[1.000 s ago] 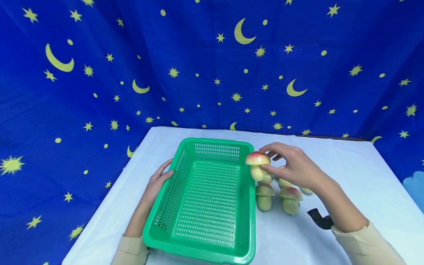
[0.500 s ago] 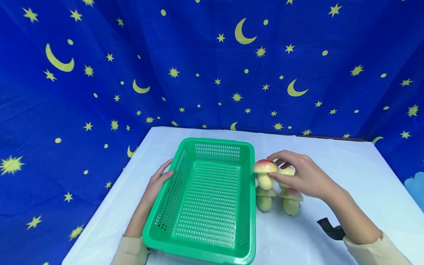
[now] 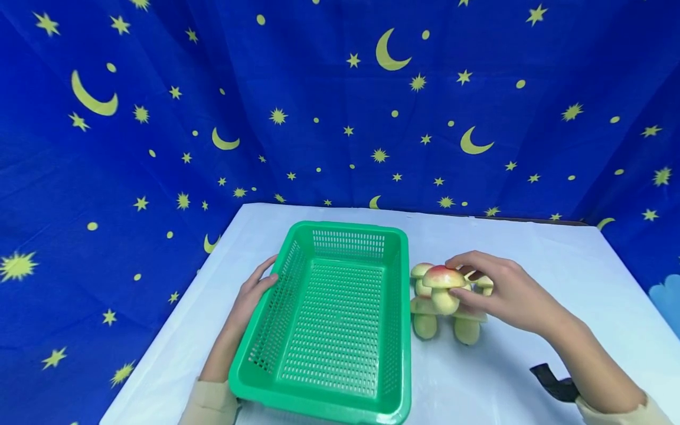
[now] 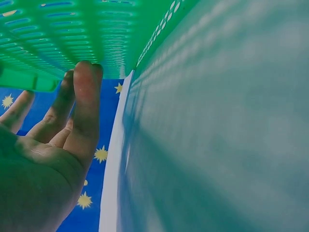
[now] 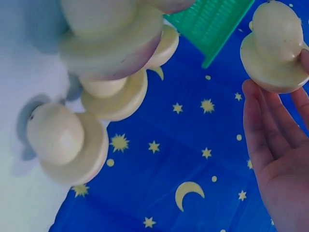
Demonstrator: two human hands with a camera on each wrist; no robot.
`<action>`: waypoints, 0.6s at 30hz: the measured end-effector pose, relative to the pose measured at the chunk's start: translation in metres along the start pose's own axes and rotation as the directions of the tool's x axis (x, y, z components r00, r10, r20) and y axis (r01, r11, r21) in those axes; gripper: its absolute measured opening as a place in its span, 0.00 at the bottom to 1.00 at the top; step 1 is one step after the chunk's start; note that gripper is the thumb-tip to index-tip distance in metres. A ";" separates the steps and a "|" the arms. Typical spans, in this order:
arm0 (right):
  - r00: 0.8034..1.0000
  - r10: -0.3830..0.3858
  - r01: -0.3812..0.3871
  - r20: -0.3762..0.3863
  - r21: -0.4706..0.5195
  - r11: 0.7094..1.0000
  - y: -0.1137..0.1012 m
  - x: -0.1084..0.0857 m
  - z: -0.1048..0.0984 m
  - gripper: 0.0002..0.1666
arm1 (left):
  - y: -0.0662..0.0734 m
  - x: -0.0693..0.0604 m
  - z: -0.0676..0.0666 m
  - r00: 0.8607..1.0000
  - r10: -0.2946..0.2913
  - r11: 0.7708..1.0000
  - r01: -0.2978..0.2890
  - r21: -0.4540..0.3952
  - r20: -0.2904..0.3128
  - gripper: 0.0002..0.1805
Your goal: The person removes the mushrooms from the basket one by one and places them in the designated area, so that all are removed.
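Observation:
A toy mushroom (image 3: 443,280) with a red-and-yellow cap and pale stem is pinched by my right hand (image 3: 510,289), raised over other mushrooms beside the green basket. The right wrist view shows the held mushroom (image 5: 277,46) at the fingertips of my right hand (image 5: 285,145). At the left, my left hand (image 3: 253,295) touches the outer side of the green basket (image 3: 319,404). Seen in the left wrist view, the fingers of my left hand (image 4: 53,154) are nearly straight against the perforated wall (image 4: 111,29). No mushrooms lie inside the basket.
Several toy mushrooms stand close together right of the basket, including a front left one (image 3: 425,326) and a front right one (image 3: 467,330). A white cloth covers the table (image 3: 563,265). A blue star-and-moon curtain (image 3: 340,106) hangs behind. A black strap (image 3: 555,383) sits at my right wrist.
My right hand has moved rightward and toward me with the pinched mushroom, from beside the basket rim to over the group. My left hand and the basket have stayed put.

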State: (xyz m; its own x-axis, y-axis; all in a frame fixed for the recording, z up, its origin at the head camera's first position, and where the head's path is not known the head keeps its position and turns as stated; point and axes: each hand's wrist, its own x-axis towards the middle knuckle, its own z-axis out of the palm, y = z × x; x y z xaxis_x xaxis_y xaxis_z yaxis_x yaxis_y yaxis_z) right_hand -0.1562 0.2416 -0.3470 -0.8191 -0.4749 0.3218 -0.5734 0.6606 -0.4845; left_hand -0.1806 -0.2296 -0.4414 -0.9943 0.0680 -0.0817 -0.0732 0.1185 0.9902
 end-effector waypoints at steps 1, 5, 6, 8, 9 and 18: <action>1.000 -0.002 0.002 -0.005 -0.013 1.000 0.001 -0.002 -0.001 0.18 | 0.000 0.000 0.000 1.000 0.002 1.000 -0.002 0.008 -0.001 0.28; 1.000 0.015 -0.016 -0.023 -0.067 0.998 0.006 -0.012 -0.006 0.20 | 0.000 0.000 0.000 1.000 0.006 1.000 -0.006 0.019 -0.001 0.28; 0.999 0.019 -0.021 -0.029 -0.081 0.996 0.008 -0.014 -0.007 0.20 | 0.000 0.000 0.000 1.000 0.006 1.000 -0.006 0.018 0.000 0.28; 0.999 0.030 -0.033 -0.034 -0.102 0.994 0.011 -0.019 -0.009 0.21 | 0.000 0.000 0.000 1.000 0.005 1.000 -0.005 0.014 0.000 0.28; 0.999 0.035 -0.039 -0.033 -0.110 0.993 0.012 -0.021 -0.009 0.21 | 0.000 0.000 0.000 1.000 0.006 1.000 -0.006 0.015 -0.001 0.28; 0.996 0.087 -0.090 -0.028 -0.154 0.984 0.020 -0.035 -0.014 0.21 | 0.000 0.000 0.000 1.000 0.004 1.000 -0.004 0.030 0.001 0.28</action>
State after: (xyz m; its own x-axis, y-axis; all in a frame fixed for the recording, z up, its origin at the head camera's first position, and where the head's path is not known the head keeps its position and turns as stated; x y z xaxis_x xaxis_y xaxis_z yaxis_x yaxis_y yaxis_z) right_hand -0.1388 0.2796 -0.3566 -0.8661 -0.3991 0.3008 -0.4928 0.7826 -0.3805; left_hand -0.1811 -0.2300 -0.4411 -0.9946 0.0691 -0.0773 -0.0664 0.1483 0.9867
